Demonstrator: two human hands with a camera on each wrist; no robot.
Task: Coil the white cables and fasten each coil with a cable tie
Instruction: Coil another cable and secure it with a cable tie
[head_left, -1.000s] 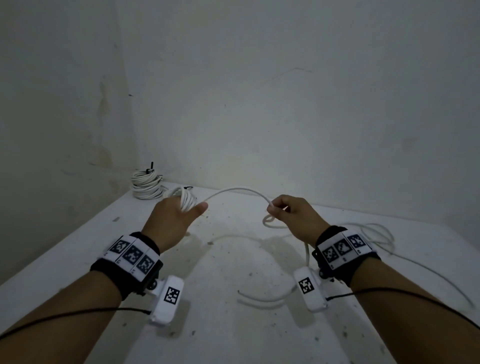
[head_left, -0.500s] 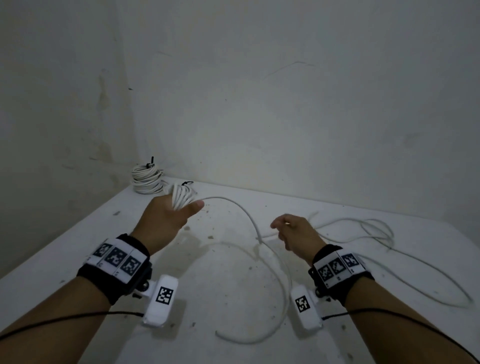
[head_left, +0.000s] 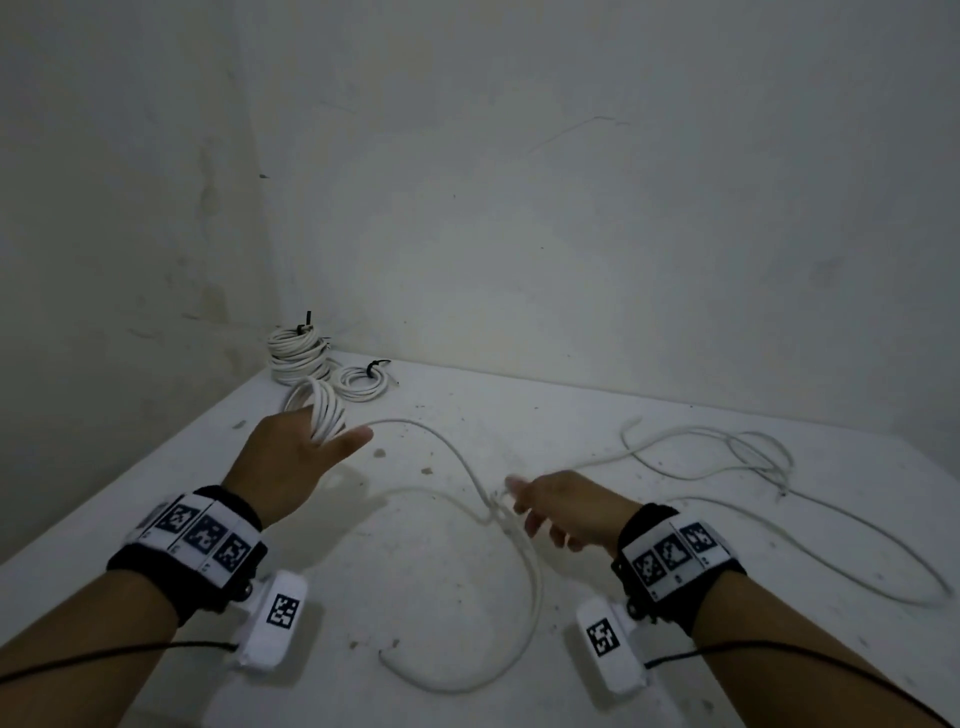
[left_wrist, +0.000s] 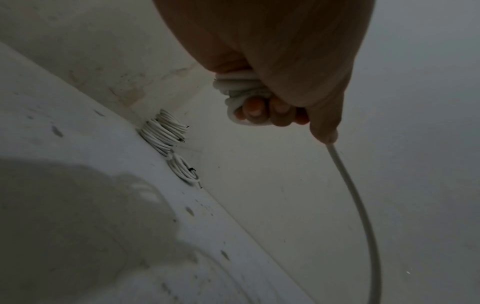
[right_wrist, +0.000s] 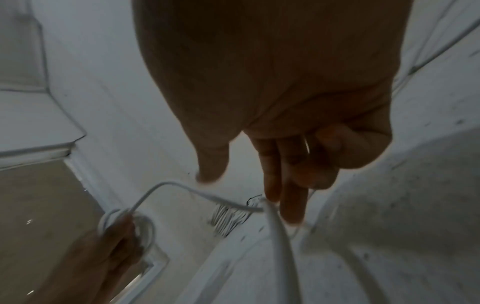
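head: left hand (head_left: 291, 457) grips coil (head_left: 324, 413) | right wrist: right hand (right_wrist: 285, 127) fingers (right_wrist: 291, 197) loose beside cable (right_wrist: 280, 236)

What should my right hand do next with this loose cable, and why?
Probably close the right hand on the loose cable and carry it to the coil gripped in your left hand. The right fingers look open beside the cable, and much slack lies uncoiled.

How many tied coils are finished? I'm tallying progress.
2, perhaps more hidden: a larger tied coil in the table's far left corner, and a smaller tied coil beside it to the right.
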